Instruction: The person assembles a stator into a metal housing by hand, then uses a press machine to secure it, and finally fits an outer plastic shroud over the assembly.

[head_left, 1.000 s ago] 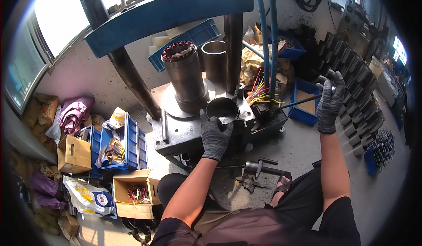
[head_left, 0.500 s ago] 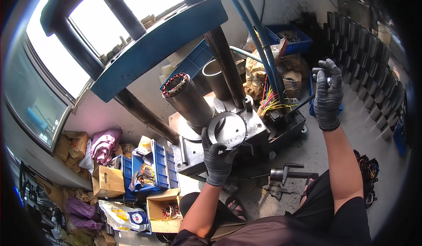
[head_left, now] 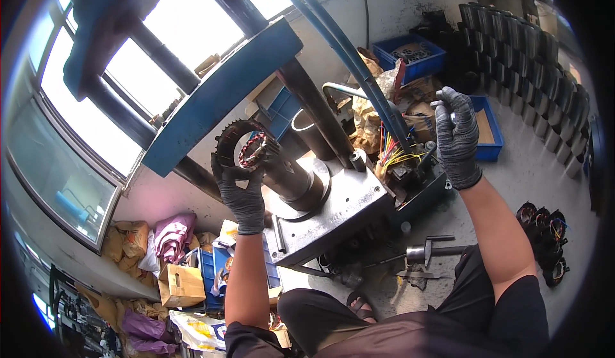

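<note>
My left hand, in a grey glove, grips a dark metal ring with a notched outer edge. The ring is tilted beside the upper end of an upright dark metal cylinder; whether they touch I cannot tell. A wire-wound stator with red and white lacing shows at the cylinder's top. The cylinder stands on the steel bed of a blue press. Off to the right, my gloved right hand is raised with curled fingers. Something small and shiny shows among them, too little to name.
Behind the cylinder stands an open metal tube. Blue hoses run down past coloured wires. Blue bins and stacked dark cylinders lie right. Wound parts sit on the floor; a cardboard box is lower left.
My left hand has lifted the ring from the press bed, up and left to the cylinder's top. My right hand stays raised with curled fingers. The whole view has shifted.
</note>
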Tool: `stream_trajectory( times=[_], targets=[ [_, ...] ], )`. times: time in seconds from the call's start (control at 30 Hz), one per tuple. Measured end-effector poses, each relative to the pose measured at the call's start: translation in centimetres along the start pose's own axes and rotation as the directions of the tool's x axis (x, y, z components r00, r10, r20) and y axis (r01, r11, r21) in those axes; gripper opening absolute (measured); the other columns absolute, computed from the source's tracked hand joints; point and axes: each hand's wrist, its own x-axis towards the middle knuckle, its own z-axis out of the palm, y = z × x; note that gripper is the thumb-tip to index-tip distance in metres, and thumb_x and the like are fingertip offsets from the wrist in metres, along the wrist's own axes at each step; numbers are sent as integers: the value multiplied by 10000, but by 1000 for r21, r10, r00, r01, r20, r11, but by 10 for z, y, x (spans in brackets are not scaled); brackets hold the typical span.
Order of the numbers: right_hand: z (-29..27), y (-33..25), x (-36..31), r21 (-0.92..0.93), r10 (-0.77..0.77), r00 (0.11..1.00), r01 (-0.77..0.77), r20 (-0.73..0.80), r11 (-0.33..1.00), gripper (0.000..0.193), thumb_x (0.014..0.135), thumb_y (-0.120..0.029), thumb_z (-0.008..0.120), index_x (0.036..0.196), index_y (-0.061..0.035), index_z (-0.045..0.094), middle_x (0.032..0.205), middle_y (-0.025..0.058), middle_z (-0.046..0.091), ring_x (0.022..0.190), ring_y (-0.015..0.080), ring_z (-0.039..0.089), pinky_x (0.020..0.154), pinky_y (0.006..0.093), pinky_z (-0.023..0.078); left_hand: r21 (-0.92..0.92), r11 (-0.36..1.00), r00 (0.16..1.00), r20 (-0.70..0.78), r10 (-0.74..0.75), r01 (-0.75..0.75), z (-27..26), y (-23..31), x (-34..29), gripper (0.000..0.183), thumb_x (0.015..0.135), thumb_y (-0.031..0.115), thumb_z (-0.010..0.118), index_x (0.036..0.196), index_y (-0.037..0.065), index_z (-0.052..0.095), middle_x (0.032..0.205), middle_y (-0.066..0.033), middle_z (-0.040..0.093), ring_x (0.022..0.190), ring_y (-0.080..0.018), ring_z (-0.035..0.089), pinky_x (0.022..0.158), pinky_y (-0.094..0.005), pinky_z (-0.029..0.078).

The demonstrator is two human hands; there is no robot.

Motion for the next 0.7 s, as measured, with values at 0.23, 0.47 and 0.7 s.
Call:
stream_trajectory(
  times=[0.23,0.47,0.7],
  targets=[
    [-11,-7,0,-2,-11,1000,11,9,1000,246,979,37,615,1221,-7,627,1116,150,667,1020,280,669,914,366,558,-46,887,882,142,-449,459,0,-24,44,277,804,84,879,856,60,608,941,-60,666,796,-151,599,793,-297,553],
    [-27,-19,10,-78,14,994,-6,106,997,222,989,22,606,1200,6,672,1030,97,711,960,180,701,878,302,573,-87,788,785,205,-585,610,1,-52,81,304,873,237,860,912,41,630,794,-54,666,657,-155,626,567,-293,531],
    [-38,-36,18,-70,-10,978,25,208,997,152,952,10,621,1089,35,682,996,166,707,920,308,719,842,358,582,-40,753,732,275,-624,657,0,-57,82,363,864,298,869,876,37,618,702,-49,616,552,-140,557,467,-287,452]
  ],
)
